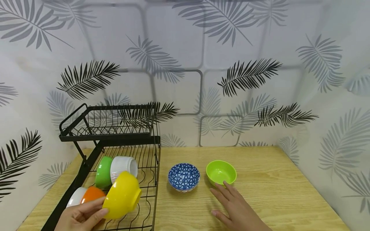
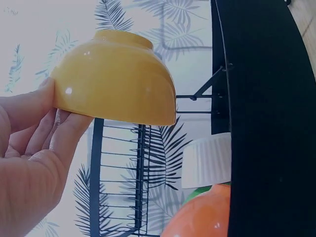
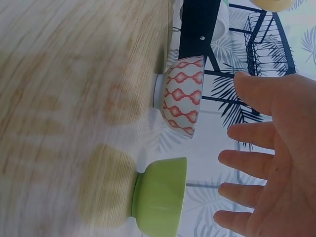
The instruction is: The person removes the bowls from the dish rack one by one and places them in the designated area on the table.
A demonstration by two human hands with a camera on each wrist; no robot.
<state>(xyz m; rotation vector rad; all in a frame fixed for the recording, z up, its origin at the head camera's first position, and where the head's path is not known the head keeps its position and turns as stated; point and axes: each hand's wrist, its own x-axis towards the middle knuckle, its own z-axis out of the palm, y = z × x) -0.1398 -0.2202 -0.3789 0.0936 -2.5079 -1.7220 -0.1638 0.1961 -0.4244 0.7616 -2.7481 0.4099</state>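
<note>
My left hand pinches the rim of a yellow bowl between thumb and fingers, with the bowl tipped on its side above the dish rack. In the left wrist view the yellow bowl hangs over the rack, its foot upward. My right hand is spread over the table just in front of a lime green bowl, holding nothing. Left of that bowl stands a bowl with a blue patterned inside; the right wrist view shows red patterning on its outside.
In the rack, a green bowl and a white ribbed bowl lean together. Nearer me are an orange bowl and another white bowl. An upper black wire shelf overhangs the rack's back. A leaf-patterned wall stands behind the wooden table.
</note>
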